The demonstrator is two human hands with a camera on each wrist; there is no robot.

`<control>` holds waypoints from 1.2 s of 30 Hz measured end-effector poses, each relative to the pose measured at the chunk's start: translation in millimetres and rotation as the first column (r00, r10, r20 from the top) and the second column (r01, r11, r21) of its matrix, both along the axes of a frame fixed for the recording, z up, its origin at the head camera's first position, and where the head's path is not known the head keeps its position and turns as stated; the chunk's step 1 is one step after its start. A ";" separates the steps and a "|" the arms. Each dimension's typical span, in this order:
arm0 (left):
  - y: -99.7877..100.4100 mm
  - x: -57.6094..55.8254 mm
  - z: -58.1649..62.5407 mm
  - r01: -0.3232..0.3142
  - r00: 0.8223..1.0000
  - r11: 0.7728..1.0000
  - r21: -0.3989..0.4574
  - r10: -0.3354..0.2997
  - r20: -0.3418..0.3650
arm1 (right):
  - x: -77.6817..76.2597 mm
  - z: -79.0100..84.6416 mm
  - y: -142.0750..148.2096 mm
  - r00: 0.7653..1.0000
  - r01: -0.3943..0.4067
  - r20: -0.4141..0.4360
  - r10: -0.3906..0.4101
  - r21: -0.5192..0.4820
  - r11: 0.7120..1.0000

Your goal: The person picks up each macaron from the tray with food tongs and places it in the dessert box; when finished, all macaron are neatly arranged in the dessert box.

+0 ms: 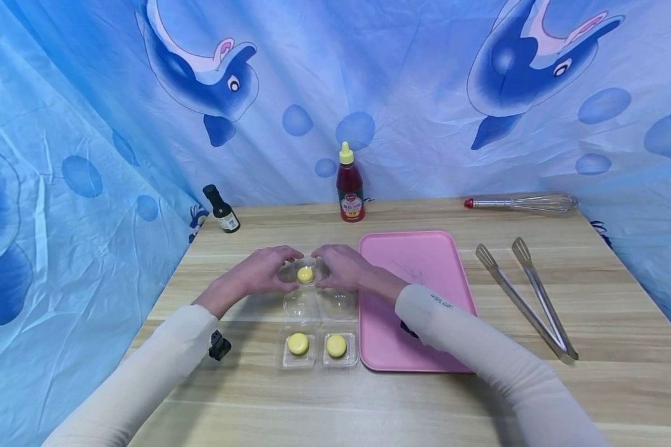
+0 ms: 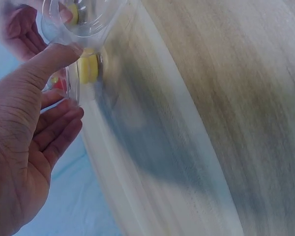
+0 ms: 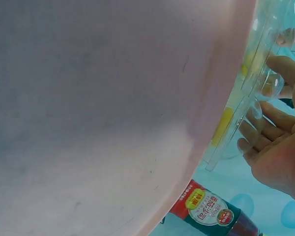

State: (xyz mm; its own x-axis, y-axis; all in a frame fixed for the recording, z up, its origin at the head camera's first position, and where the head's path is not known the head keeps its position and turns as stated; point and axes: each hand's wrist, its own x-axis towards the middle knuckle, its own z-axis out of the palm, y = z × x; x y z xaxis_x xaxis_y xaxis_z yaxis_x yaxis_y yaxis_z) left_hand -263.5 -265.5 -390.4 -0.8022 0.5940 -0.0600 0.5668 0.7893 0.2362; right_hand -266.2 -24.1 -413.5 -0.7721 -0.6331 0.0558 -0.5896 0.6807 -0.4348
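Observation:
In the head view, a clear plastic clamshell box (image 1: 286,274) with a yellow macaron (image 1: 305,274) in it lies between my two hands. My left hand (image 1: 269,268) grips its left side; the left wrist view shows the thumb (image 2: 59,58) on the clear lid (image 2: 96,24) and the other fingers lower at the edge. At the other side, my right hand (image 1: 341,267) holds the plastic with curled fingers, its thumb (image 3: 283,68) against the clear dome. Nearer to me are two open clear boxes, each with a yellow macaron (image 1: 298,344) (image 1: 336,346), their lids (image 1: 302,308) folded back.
A pink tray (image 1: 414,298) lies right beside the boxes, under my right forearm. Metal tongs (image 1: 528,298) and a whisk (image 1: 522,203) lie farther right. A red sauce bottle (image 1: 350,186) and a small dark bottle (image 1: 222,211) stand at the back, before a blue curtain.

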 end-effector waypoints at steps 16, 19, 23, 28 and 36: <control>-2.5 1.3 -0.3 -0.013 0.999 0.999 0.043 0.014 -0.034 | -1.3 4.7 1.2 0.999 0.025 0.037 -0.024 -0.030 0.999; -3.4 0.4 -1.8 -0.016 1.000 0.999 0.035 0.017 -0.012 | -1.8 4.6 0.5 0.999 0.019 0.046 -0.018 -0.023 1.000; -3.0 -0.9 -3.3 -0.020 1.000 0.999 0.036 0.020 0.004 | -2.6 4.1 0.2 0.999 0.017 0.048 -0.017 -0.009 1.000; -1.0 -3.5 -5.9 -0.030 0.999 0.999 0.028 0.030 0.025 | -3.0 2.2 0.6 0.998 0.022 0.059 -0.022 0.004 1.000; 1.9 -6.6 -5.9 -0.050 0.998 0.999 -0.001 0.050 0.049 | -5.3 -1.6 1.9 0.998 0.026 0.051 -0.026 -0.009 1.000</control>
State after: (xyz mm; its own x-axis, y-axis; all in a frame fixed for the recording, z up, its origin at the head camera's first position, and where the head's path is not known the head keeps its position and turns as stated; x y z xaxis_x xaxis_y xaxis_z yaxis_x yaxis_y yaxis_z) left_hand -270.1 -263.6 -396.4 -0.8270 0.5534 -0.0995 0.5145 0.8161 0.2632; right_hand -271.6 -22.2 -415.1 -0.7904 -0.6122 0.0226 -0.5487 0.6910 -0.4706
